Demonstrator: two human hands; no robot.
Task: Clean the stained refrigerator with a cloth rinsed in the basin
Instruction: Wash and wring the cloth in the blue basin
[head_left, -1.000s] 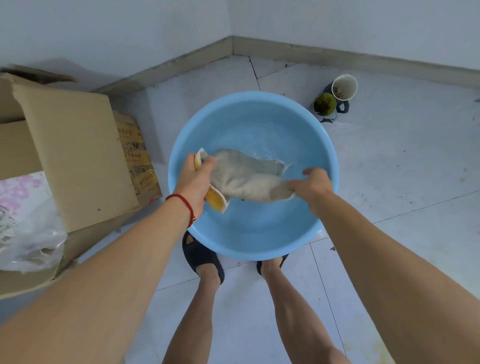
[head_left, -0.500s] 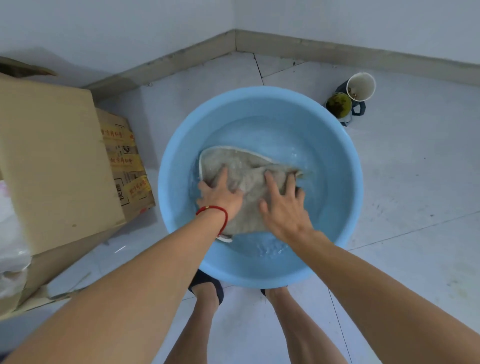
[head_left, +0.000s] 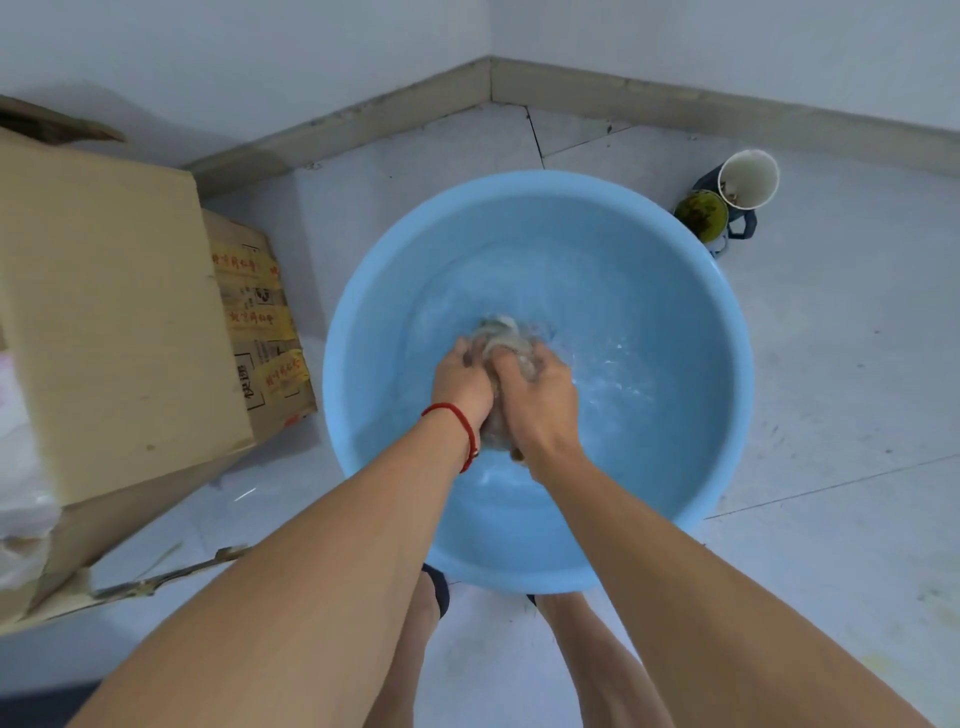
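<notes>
A round light-blue basin holding shallow rippling water stands on the tiled floor in front of my feet. In its middle the grey cloth is bunched into a wet wad. My left hand, with a red string on its wrist, and my right hand are side by side, both clenched around the wad in the water. Only the cloth's far end and a bit between my wrists show. The refrigerator is not in view.
An open cardboard box with taped sides stands left of the basin, with plastic bags in it. A white cup and a dark mug with a green lid sit on the floor behind the basin near the wall corner.
The cloth went from held stretched above the water, to pressed flat under my open palms, to gathered into a wad. Both hands have closed on it and drawn together.
</notes>
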